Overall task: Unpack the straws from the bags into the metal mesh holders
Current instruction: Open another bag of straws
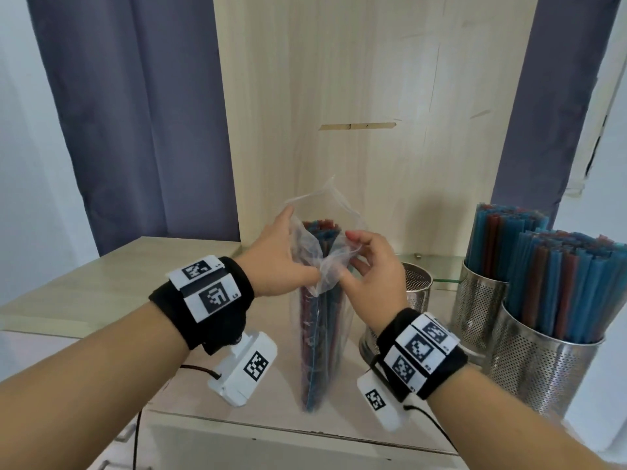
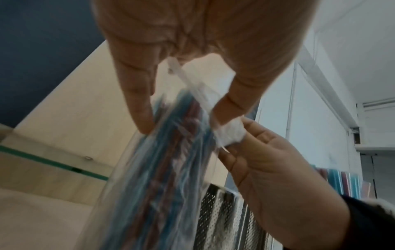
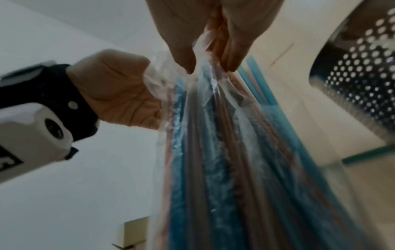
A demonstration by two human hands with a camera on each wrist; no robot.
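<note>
A clear plastic bag (image 1: 320, 337) full of blue and red straws (image 1: 322, 232) stands upright on the counter in the head view. My left hand (image 1: 281, 262) pinches the bag's open top on the left side. My right hand (image 1: 368, 266) pinches the plastic on the right side, and the mouth of the bag gapes between them. From the left wrist, my fingers (image 2: 141, 104) hold the bag's rim (image 2: 192, 81). The right wrist view has my right-hand fingers (image 3: 183, 55) pinching crumpled plastic over the straws (image 3: 213, 152). An empty metal mesh holder (image 1: 412, 290) stands just behind my right hand.
Two mesh holders (image 1: 478, 300) (image 1: 543, 371) packed with blue and red straws stand at the right of the counter (image 1: 101, 283). A wooden panel (image 1: 356, 96) rises behind the bag, flanked by purple curtains (image 1: 135, 113). A glass shelf edge (image 1: 444, 279) runs behind the holders.
</note>
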